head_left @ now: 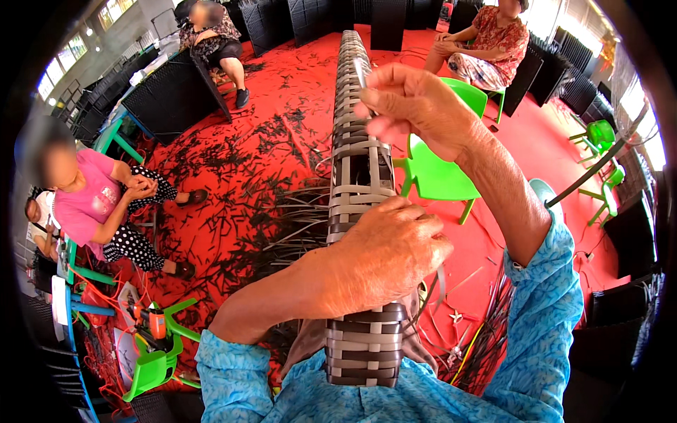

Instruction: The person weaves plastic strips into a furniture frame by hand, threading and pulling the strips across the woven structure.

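The left hand (388,257) clasped the woven frame (360,211), steadying it, while the right hand (412,106), at twelve o'clock, pinched a strip (361,74) taut.

No packages, labels, signs or screens can be made out anywhere in the view. Some small flat white and orange things lie among the clutter at the near left, but they are too small and warped by the lens to tell what they are.
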The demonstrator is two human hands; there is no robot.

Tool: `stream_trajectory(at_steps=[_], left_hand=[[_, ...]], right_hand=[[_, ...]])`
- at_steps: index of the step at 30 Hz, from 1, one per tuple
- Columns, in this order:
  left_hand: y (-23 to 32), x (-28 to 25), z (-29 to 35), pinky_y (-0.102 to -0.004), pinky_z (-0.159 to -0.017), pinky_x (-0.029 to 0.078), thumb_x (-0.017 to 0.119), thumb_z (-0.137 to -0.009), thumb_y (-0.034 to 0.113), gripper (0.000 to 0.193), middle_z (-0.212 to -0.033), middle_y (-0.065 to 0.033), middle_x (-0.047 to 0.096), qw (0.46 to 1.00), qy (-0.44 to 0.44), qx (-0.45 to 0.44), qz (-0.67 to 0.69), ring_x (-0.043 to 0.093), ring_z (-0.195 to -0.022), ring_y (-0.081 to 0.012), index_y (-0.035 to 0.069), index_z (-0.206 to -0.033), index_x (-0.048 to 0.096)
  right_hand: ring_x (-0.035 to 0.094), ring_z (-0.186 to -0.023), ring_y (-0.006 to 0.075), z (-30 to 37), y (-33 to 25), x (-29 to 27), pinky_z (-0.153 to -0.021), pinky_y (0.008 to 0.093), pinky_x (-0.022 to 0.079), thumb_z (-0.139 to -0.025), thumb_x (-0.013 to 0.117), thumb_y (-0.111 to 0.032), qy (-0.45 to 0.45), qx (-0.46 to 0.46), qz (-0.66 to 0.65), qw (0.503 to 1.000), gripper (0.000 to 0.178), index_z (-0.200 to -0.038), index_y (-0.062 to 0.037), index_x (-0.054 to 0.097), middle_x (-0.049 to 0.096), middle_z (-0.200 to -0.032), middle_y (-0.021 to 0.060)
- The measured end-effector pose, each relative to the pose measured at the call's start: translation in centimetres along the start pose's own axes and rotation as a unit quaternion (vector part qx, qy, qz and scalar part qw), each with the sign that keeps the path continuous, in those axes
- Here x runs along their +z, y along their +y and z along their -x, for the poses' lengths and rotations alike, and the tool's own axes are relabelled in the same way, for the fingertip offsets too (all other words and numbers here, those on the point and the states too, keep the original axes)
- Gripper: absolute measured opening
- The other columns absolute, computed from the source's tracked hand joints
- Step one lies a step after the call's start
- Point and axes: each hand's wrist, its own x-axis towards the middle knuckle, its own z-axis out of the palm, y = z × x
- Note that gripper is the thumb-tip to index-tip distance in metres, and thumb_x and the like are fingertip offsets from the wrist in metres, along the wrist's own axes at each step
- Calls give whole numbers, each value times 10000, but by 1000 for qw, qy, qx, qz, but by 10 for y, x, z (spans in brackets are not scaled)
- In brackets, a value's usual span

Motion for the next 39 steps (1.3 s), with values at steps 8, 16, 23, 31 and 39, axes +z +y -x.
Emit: stream_trajectory(at_steps=[8,16,23,31,39], left_hand=[[0,11,3,-340,-771,424,577,-675,129,108,-755,-58,553,996,78,-13,36,559,-784,-223,68,-759,549],[2,10,4,-335,-773,422,547,-692,160,117,-765,-66,566,997,80,6,22,567,-807,-205,68,-764,551],[0,8,5,-336,-792,423,564,-720,136,177,-801,-69,575,982,186,14,34,571,-833,-208,77,-883,596],[-59,-3,57,-245,-715,464,616,-801,44,125,-876,-48,583,869,355,-221,264,576,-843,-122,15,-922,619],[-72,9,57,-221,-704,458,603,-811,32,154,-865,-48,581,876,328,-255,245,561,-799,-106,9,-963,620]], right_hand=[[451,-544,19,14,-1,-6,-487,163,373,-852,602,-229,-105,142,159,971,216,-961,-44,580,556,-731,-22],[520,-575,51,18,-23,-4,-510,204,430,-770,623,-198,-109,195,309,925,180,-827,-27,624,585,-670,-8],[521,-586,47,16,-9,5,-511,205,423,-803,622,-183,-120,174,283,935,168,-858,-25,631,592,-682,-21],[525,-604,36,28,-16,-2,-511,189,425,-813,621,-195,-71,201,289,933,191,-880,-16,626,600,-711,-14],[517,-584,39,29,-18,-4,-506,188,425,-820,612,-190,-64,189,305,931,191,-875,-8,623,593,-694,-13]])
